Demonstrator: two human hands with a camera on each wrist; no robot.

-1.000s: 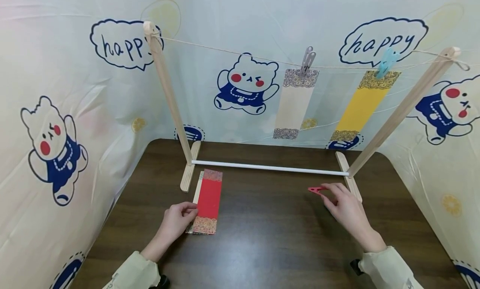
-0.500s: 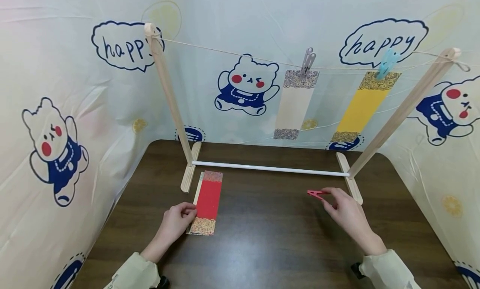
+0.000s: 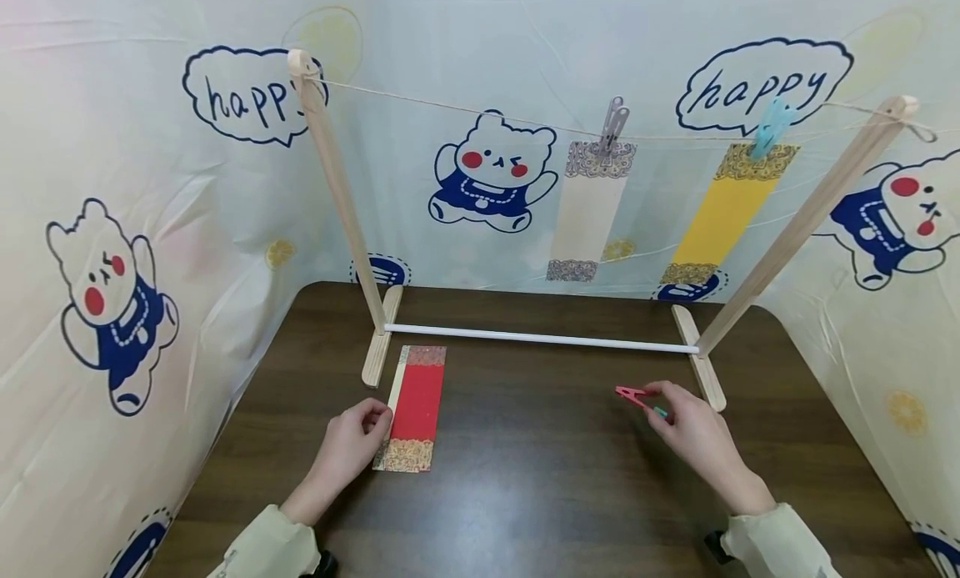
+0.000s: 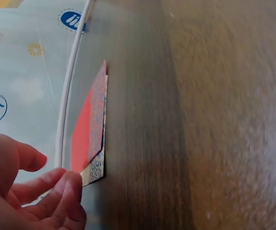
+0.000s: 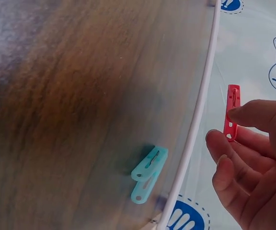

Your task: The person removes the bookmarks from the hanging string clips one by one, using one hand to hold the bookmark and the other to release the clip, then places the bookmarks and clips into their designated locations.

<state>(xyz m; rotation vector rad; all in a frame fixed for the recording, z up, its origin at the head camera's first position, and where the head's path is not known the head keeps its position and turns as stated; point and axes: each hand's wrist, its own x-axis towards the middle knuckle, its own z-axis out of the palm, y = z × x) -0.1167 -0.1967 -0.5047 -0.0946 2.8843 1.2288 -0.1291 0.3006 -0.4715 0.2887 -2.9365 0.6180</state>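
Note:
Near the front left of the table, a red paper strip [image 3: 417, 401] with patterned ends overlaps a cream strip [image 3: 397, 386], which shows along its left side. My left hand [image 3: 351, 440] has its fingertips right at the left edge of these strips; in the left wrist view the thumb stands apart from the paper. Between thumb and fingers, my right hand [image 3: 692, 436] pinches a red clothespin [image 5: 232, 108] above the table at the right. Below that hand lies a teal clothespin [image 5: 149, 167], mostly hidden behind the fingers in the head view.
A wooden frame with a left post [image 3: 337, 178], a right post [image 3: 810, 219] and a white crossbar [image 3: 540, 337] stands at the back. From its string [image 3: 442, 103] hang a white strip [image 3: 588, 211] on a grey clothespin [image 3: 613, 128] and a yellow strip [image 3: 726, 211] on a blue clothespin [image 3: 772, 129].
My right hand has come slightly nearer with the red clothespin, and part of the teal clothespin now shows beneath it. More of the cream strip's top shows beside the red one.

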